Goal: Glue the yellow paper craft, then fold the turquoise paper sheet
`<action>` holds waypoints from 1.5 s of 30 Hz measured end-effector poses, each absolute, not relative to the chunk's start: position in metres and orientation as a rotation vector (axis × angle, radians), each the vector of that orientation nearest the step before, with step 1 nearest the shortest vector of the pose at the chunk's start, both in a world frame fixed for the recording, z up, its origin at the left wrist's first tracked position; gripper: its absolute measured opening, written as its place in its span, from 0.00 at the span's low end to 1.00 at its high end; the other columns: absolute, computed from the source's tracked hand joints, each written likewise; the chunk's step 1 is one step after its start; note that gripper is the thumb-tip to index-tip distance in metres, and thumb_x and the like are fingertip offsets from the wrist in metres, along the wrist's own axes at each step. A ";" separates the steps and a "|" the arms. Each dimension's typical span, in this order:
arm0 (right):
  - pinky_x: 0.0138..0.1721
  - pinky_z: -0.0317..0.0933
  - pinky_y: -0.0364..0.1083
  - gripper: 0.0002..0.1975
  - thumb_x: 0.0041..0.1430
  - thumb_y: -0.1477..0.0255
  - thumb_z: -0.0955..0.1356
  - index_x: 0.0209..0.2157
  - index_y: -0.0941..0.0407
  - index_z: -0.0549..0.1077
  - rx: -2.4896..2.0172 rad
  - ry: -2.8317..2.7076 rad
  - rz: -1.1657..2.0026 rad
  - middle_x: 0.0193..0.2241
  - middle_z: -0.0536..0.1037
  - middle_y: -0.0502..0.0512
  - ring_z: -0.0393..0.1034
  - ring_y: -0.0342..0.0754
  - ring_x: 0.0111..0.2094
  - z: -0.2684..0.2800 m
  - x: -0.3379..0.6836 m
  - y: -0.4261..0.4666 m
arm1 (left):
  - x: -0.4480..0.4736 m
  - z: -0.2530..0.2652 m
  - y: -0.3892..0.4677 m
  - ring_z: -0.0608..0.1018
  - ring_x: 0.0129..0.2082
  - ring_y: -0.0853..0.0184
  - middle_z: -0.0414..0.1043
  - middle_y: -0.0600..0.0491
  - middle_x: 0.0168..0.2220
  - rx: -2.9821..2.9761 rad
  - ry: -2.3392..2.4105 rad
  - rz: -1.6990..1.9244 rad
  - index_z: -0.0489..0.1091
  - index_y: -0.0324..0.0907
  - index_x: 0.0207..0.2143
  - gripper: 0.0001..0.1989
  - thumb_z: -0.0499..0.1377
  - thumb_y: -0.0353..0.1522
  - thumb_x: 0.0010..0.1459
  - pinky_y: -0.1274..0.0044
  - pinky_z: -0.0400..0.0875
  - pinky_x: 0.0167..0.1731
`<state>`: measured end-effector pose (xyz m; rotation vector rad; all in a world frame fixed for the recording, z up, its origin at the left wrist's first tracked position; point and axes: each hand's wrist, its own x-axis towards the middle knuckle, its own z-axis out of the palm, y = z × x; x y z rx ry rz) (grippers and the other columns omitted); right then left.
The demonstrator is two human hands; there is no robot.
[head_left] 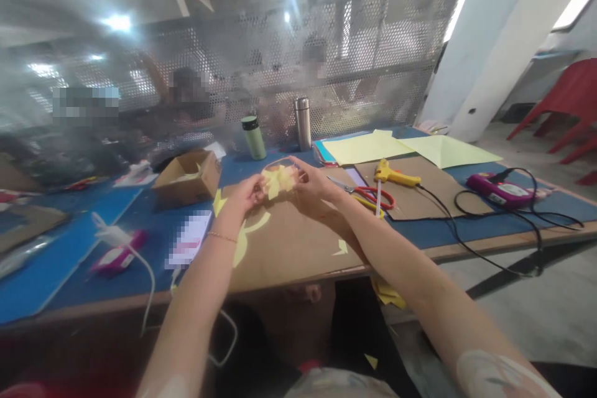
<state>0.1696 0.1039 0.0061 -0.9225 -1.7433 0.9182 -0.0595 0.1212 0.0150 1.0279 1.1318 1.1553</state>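
Note:
Between my two hands is a yellow paper flower (pixel 278 181), held just above a brown cardboard sheet (pixel 289 242). My left hand (pixel 252 194) pinches its left side with the fingers closed. On the right side, my right hand (pixel 311 181) grips the flower's edge, its fingers partly hidden behind the paper. Cut yellow paper scraps (pixel 252 227) lie on the cardboard beside my left forearm. A smaller scrap (pixel 342 249) rests near the cardboard's front right. Red-handled scissors (pixel 373 194) lie to the right of my right hand.
A yellow glue gun (pixel 396 175) with a black cord lies on another cardboard piece, near a purple power strip (pixel 501 191). Yellow paper sheets (pixel 368 148), a green bottle (pixel 254 138) and a steel flask (pixel 303 124) stand behind. An open carton (pixel 189 183) and a phone (pixel 190 239) are left.

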 end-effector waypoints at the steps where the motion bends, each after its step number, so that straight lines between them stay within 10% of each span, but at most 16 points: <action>1: 0.41 0.71 0.44 0.44 0.47 0.81 0.71 0.68 0.55 0.66 -0.921 -1.779 0.894 0.42 0.81 0.52 0.73 0.45 0.35 0.007 0.171 0.104 | -0.059 0.015 0.121 0.63 0.12 0.77 0.64 0.57 0.16 1.029 1.150 1.152 0.68 0.41 0.24 0.08 0.66 0.29 0.48 0.83 0.51 0.12; 7: 0.42 0.68 0.44 0.32 0.45 0.82 0.72 0.55 0.55 0.77 -0.925 -1.909 0.815 0.46 0.81 0.53 0.72 0.47 0.39 0.013 0.175 0.100 | -0.057 0.016 0.119 0.62 0.10 0.76 0.64 0.59 0.14 1.096 1.256 1.157 0.71 0.40 0.26 0.07 0.67 0.31 0.47 0.80 0.48 0.12; 13: 0.37 0.64 0.44 0.27 0.49 0.81 0.71 0.53 0.56 0.77 -0.963 -2.003 0.742 0.37 0.80 0.51 0.68 0.45 0.33 0.017 0.180 0.099 | -0.053 0.021 0.109 0.67 0.11 0.74 0.71 0.60 0.18 1.250 1.266 1.230 0.73 0.41 0.59 0.32 0.68 0.32 0.50 0.81 0.51 0.14; 20: 0.35 0.62 0.44 0.31 0.50 0.83 0.70 0.58 0.57 0.73 -0.973 -2.025 0.692 0.30 0.75 0.47 0.67 0.44 0.30 0.018 0.187 0.103 | -0.057 0.037 0.097 0.72 0.17 0.73 0.74 0.56 0.22 1.424 1.136 1.110 0.80 0.39 0.47 0.22 0.70 0.31 0.47 0.81 0.60 0.17; 29: 0.36 0.66 0.44 0.25 0.52 0.81 0.71 0.53 0.56 0.74 -0.948 -2.019 0.751 0.41 0.80 0.53 0.69 0.44 0.33 0.018 0.195 0.107 | -0.068 0.043 0.088 0.80 0.47 0.58 0.74 0.42 0.57 1.573 0.924 0.916 0.69 0.46 0.63 0.46 0.71 0.24 0.38 0.75 0.76 0.39; 37: 0.37 0.68 0.48 0.29 0.57 0.78 0.70 0.62 0.57 0.68 -0.914 -2.121 0.668 0.30 0.77 0.49 0.71 0.47 0.32 0.021 0.199 0.105 | -0.065 0.032 0.101 0.78 0.51 0.56 0.76 0.44 0.54 1.847 1.019 1.065 0.72 0.40 0.59 0.36 0.69 0.28 0.44 0.66 0.73 0.54; 45: 0.37 0.71 0.49 0.30 0.57 0.77 0.71 0.61 0.56 0.68 -0.893 -2.101 0.594 0.35 0.77 0.51 0.71 0.46 0.30 0.016 0.196 0.108 | -0.063 0.038 0.096 0.80 0.45 0.58 0.81 0.45 0.49 1.864 1.093 1.076 0.76 0.39 0.55 0.32 0.70 0.32 0.45 0.70 0.74 0.46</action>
